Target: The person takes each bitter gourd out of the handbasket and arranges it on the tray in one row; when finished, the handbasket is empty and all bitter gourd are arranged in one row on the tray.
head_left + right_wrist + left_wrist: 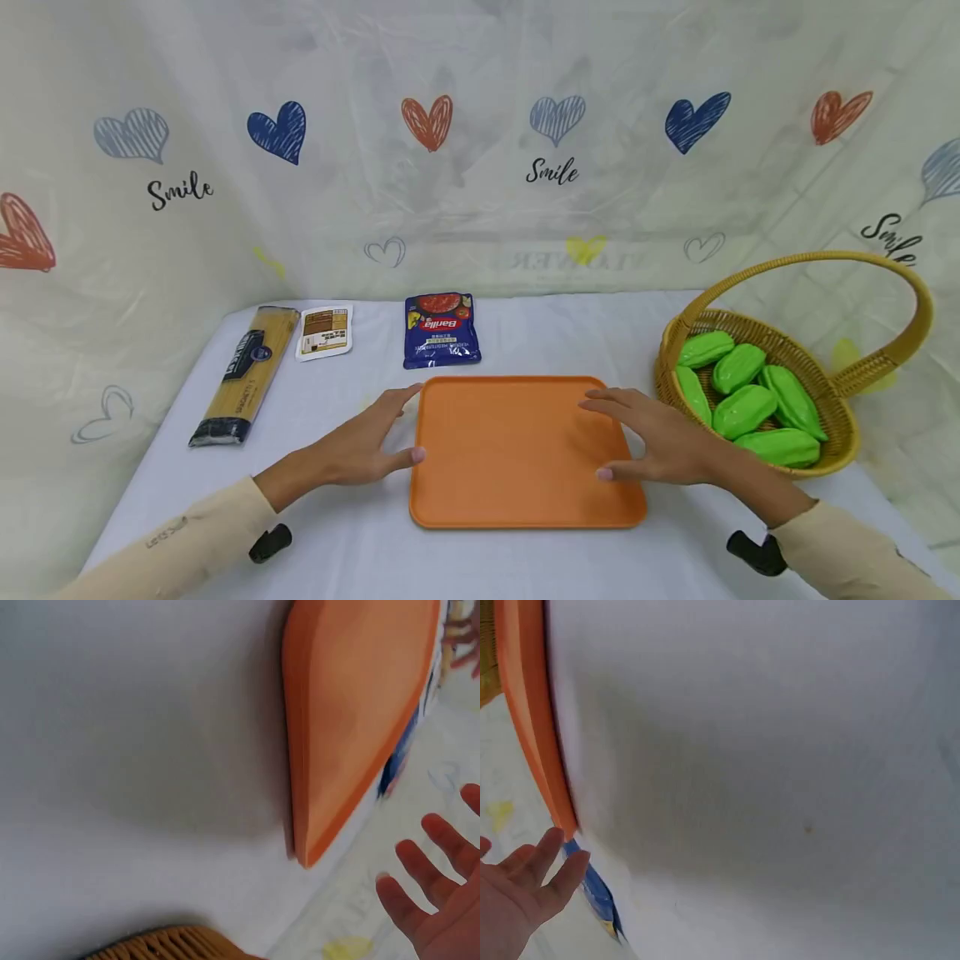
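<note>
My left grip [358, 444] and right grip [658, 439] hold nothing, fingers apart, around the orange, rectangular, plastic-looking tray [510, 458]. I judge little done, most left: the tray lies ungripped.

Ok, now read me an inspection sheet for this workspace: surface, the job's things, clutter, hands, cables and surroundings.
Surface: white tablecloth, with a small dark speck in the left wrist view.
Job's things: orange tray, lying flat between the hands.
Clutter: spaghetti pack, small white packet and blue pouch behind or left of the tray; wicker basket of green pieces to the right.
Hands: left hand at the tray's left side, right hand at its right; neither grips anything, contact unclear.
Cables: nothing seen.
Surroundings: pale curtain printed with hearts and "Smile".
</note>
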The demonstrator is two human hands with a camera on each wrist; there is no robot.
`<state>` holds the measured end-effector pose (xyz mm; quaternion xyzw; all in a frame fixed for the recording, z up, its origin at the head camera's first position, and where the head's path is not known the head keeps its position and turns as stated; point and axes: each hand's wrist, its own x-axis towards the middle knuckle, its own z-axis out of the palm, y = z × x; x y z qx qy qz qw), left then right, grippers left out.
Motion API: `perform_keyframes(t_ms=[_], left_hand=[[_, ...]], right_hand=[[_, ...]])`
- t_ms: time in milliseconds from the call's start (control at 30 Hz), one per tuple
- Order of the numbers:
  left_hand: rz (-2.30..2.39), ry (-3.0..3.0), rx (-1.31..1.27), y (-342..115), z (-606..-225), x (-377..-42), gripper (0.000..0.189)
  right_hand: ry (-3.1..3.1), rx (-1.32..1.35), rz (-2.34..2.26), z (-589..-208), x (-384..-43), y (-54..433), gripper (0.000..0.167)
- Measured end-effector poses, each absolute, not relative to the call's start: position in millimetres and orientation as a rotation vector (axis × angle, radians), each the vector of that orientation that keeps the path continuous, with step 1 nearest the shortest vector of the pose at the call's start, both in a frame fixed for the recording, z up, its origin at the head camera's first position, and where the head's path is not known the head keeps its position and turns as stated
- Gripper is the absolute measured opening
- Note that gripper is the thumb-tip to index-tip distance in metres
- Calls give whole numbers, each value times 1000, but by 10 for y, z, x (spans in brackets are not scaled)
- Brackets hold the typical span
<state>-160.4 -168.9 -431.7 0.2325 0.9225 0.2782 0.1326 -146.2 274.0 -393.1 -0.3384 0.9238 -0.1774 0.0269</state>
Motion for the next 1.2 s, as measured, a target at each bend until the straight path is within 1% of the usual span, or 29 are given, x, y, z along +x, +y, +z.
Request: perform_keyframes(t_ms=[333,567,733,933,1200], left_hand=[[1141,2481,359,-1658,-4446,-1637,92],[1439,2222,148,-1600,-4538,-1668,88],[1518,2176,4,-1538,-4560,-1704,88],[1507,2217,-59,-1463,-4565,-1732,82],[1473,2286,-70,-1395,-4538,-1730,74]], right_hand=[[2746,-797,-865,-3680,-1502,2966,61],[2664,-805,-1000,-3518,-1564,3180,50],[2624,-806,-1076,-3451,-1598,3351,45],[2546,-729,-1172,-3413,-1637,3586,41],[2618,-646,-1137,-3309,-1759,3807,41]])
